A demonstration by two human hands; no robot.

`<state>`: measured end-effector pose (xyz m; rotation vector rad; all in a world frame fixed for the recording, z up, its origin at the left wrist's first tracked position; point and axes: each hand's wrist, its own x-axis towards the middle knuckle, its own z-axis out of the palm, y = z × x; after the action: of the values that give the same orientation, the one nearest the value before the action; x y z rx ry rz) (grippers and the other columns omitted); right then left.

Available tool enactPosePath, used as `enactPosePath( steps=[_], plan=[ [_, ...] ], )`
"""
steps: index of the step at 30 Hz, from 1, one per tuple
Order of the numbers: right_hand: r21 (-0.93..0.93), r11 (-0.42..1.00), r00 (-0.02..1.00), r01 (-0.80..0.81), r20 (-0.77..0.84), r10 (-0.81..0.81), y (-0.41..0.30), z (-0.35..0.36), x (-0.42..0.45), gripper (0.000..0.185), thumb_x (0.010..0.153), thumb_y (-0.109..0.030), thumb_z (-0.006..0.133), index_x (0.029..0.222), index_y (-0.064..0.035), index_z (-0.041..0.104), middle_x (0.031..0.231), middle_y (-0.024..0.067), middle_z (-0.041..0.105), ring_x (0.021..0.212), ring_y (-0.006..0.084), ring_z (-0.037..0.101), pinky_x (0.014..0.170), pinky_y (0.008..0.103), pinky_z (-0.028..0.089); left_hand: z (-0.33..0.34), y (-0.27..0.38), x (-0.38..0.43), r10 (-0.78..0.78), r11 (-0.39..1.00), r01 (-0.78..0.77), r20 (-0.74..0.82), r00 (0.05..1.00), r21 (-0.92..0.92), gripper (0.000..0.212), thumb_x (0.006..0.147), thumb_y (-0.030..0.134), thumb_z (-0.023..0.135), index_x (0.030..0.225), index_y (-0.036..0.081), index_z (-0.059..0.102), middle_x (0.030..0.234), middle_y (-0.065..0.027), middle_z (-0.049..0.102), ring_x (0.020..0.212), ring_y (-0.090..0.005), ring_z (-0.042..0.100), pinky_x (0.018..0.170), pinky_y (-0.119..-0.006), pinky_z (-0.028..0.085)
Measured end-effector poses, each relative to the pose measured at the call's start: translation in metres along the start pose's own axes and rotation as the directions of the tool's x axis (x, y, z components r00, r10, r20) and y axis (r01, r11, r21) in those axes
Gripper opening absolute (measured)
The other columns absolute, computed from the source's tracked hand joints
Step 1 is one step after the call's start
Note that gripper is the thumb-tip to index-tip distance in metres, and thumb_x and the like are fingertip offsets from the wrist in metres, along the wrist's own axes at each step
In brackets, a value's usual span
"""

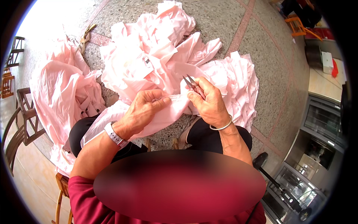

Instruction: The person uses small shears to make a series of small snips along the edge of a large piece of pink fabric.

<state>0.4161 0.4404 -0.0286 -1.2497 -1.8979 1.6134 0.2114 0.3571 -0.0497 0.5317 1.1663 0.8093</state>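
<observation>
A pale pink garment (167, 113) is stretched between my hands over my lap, a stitched seam running along its upper edge. My left hand (146, 107) pinches that seam between thumb and fingers. In my right hand (208, 99) is a pair of thread snips (194, 85), blades pointing up and away from me and slightly apart. The right fingertips also touch the end of the seam. Beyond the hands, a large heap of pink cloth (139, 58) lies on the floor. Whether the blades touch any thread cannot be seen.
More pink cloth hangs at the left (64, 86), and a gathered pile (235, 84) lies at the right on the terrazzo floor (268, 56). Wooden chairs (28, 114) stand at the left. A pedestal fan (275, 182) and glass-fronted cabinets (321, 120) line the right. Another person (302, 11) is at the far right.
</observation>
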Motion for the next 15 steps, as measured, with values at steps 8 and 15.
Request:
enactPosePath(
  steps=[8,15],
  plan=[
    [-0.092,0.996,0.998,0.008,-0.067,-0.014,-0.01,0.008,-0.003,0.012,0.092,-0.004,0.062,0.103,0.0019,0.058,0.082,0.0041,0.061,0.075,0.0075,0.054,0.07,0.0247,0.047,0.009,0.012,-0.001,-0.084,0.949,0.088,0.027,0.996,-0.302,0.024,0.094,0.016,0.06,0.109,-0.002,0.067,0.092,-0.0042,0.068,0.079,-0.0097,0.063,0.07,-0.025,0.052],
    [-0.119,0.984,0.978,0.132,-0.145,-0.148,-0.002,0.01,-0.001,0.018,0.092,-0.005,0.061,0.108,0.0025,0.056,0.085,0.0172,0.067,0.077,0.0275,0.068,0.068,0.0352,0.051,0.013,0.009,0.003,-0.086,0.976,0.082,-0.014,0.996,-0.203,0.02,0.095,0.019,0.065,0.1,0.0,0.069,0.091,-0.0032,0.069,0.077,-0.0091,0.064,0.069,-0.023,0.051]
  ],
)
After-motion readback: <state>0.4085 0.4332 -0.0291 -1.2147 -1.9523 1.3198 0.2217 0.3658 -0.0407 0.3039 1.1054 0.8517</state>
